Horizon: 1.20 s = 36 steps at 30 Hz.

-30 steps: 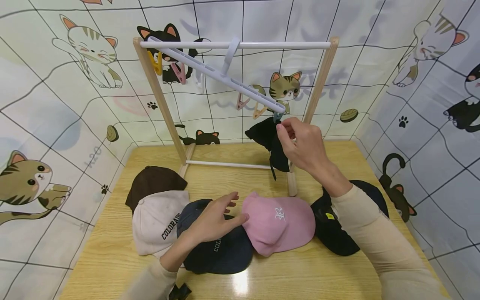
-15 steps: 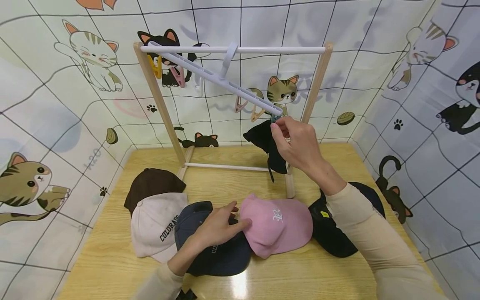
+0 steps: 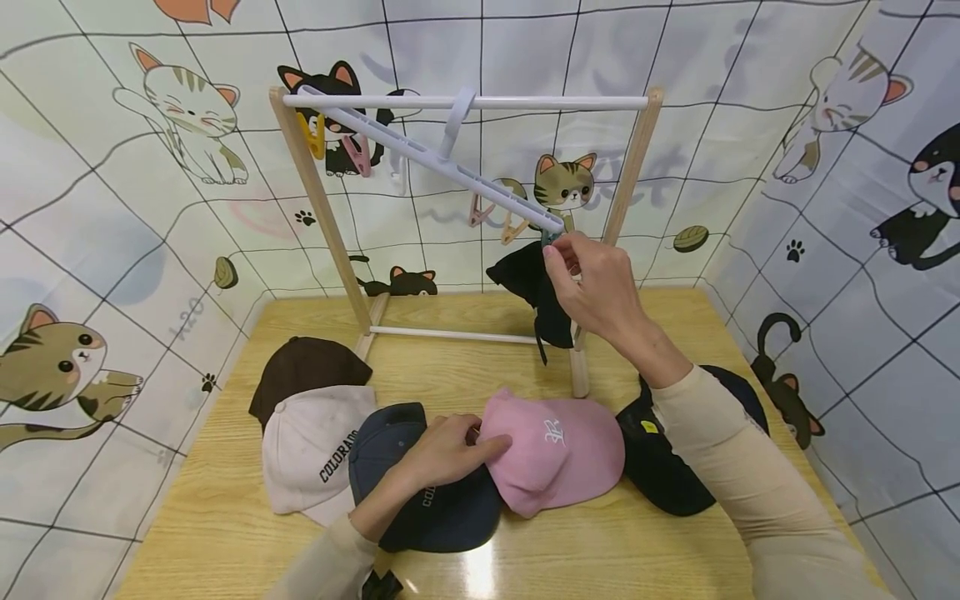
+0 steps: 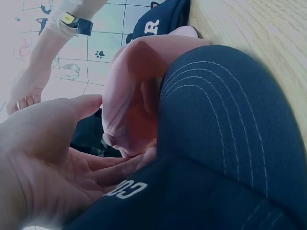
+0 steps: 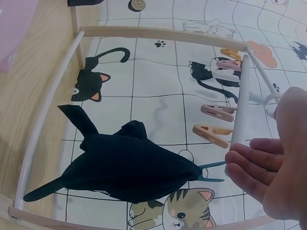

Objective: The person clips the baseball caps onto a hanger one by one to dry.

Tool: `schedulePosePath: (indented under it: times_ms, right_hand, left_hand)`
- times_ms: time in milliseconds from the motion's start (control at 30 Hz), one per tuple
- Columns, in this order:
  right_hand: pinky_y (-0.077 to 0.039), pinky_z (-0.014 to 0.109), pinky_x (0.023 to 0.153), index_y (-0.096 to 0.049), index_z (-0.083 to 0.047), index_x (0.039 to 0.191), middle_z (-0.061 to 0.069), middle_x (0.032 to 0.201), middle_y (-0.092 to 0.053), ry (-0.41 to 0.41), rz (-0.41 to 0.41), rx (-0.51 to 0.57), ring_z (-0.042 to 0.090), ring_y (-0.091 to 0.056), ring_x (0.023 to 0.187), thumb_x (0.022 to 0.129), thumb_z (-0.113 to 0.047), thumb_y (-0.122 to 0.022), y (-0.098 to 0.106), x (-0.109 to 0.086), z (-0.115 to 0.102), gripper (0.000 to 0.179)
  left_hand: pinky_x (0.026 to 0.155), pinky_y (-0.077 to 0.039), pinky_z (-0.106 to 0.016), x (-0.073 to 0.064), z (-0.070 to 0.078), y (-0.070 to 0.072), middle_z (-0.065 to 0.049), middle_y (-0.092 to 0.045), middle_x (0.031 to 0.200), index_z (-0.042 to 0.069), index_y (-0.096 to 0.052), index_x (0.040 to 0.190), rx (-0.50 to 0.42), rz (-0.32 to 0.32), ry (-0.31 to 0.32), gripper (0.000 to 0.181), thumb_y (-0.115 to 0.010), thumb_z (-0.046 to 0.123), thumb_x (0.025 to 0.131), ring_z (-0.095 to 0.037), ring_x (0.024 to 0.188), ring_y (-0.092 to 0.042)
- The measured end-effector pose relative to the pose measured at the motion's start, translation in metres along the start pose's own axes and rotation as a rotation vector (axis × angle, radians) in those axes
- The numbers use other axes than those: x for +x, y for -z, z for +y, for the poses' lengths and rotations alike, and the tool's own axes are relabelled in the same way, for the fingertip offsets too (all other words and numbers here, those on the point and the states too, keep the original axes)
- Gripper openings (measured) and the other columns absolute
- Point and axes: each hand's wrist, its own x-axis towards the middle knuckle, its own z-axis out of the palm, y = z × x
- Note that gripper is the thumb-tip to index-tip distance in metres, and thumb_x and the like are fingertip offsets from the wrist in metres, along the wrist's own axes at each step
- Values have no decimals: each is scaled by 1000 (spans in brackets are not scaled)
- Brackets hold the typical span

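My left hand grips the near-left edge of a pink cap, thumb along its outside and fingers curled low beside it. The same hand overlaps the navy Colorado cap, whose stitched brim fills the left wrist view. Up at the rack, my right hand pinches at a blue clip on the low end of a tilted white hanger. From that clip hangs a black cap, its straps dangling. The right thumb and index fingertips are hidden in the right wrist view.
The hanger hooks over the top bar of a wooden rack. Other clips on it include a yellow clip and a pink clip. A brown cap and white cap lie left; a dark cap lies right.
My left hand has moved slightly right, and its fingers have closed on the pink cap's edge. The right hand stays at the clip; the view has shifted slightly.
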Motion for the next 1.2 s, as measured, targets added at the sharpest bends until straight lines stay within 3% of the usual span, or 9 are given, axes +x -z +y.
schedulePosePath:
  times_ms: [200, 333, 400, 467, 633, 867, 1200]
  right_hand:
    - [-58, 47, 73, -77, 7, 110, 21, 93, -79, 11, 18, 9, 37, -77, 82, 112, -13, -57, -1, 1, 3, 28]
    - [-47, 37, 69, -77, 7, 109, 21, 94, -79, 12, 18, 2, 35, -72, 78, 104, -3, -52, -2, 2, 5, 27]
    - [-48, 37, 69, -76, 7, 111, 23, 97, -81, 0, 10, 8, 36, -73, 80, 100, 0, -52, -3, 1, 6, 28]
    - [-55, 42, 72, -76, 8, 113, 24, 101, -82, -17, -5, 14, 37, -76, 84, 99, 1, -54, -3, 1, 7, 27]
    - [-65, 58, 89, -74, 10, 121, 28, 114, -82, -80, -57, 41, 42, -81, 97, 101, -3, -58, -3, 1, 7, 29]
    - [-65, 57, 104, -68, 10, 135, 32, 130, -78, -175, -156, 92, 45, -82, 114, 104, -8, -61, -7, 1, 4, 36]
    - [-59, 52, 116, -59, 4, 155, 28, 153, -69, -300, -280, 178, 43, -75, 134, 109, -18, -60, -18, 6, 2, 51]
  left_hand:
    - [57, -36, -28, 5, -1, -1, 9, -51, 68, 12, -70, 89, -93, -18, 39, 53, -70, 64, 102, -10, 62, -48]
    - [57, -44, -26, 4, 0, 0, 7, -64, 68, 11, -74, 91, -228, -83, 59, 47, -76, 56, 101, -10, 63, -59]
    - [61, -53, -27, 4, -1, 0, 3, -77, 76, 9, -79, 103, -322, -129, 62, 41, -80, 49, 100, -12, 70, -69]
    - [66, -60, -28, 4, -1, 1, -2, -84, 88, 6, -80, 116, -405, -171, 65, 39, -83, 41, 100, -13, 78, -76]
    - [78, -68, -32, 3, -2, 3, -10, -87, 120, 0, -73, 143, -600, -219, 71, 50, -85, 23, 99, -12, 96, -80]
    - [90, -70, -35, 4, -3, 2, -15, -84, 129, -1, -67, 151, -797, -216, 95, 61, -87, 11, 94, -17, 105, -83]
    - [96, -67, -31, 5, -2, -1, -17, -84, 130, -11, -66, 148, -900, -127, 89, 55, -83, 8, 98, -12, 111, -81]
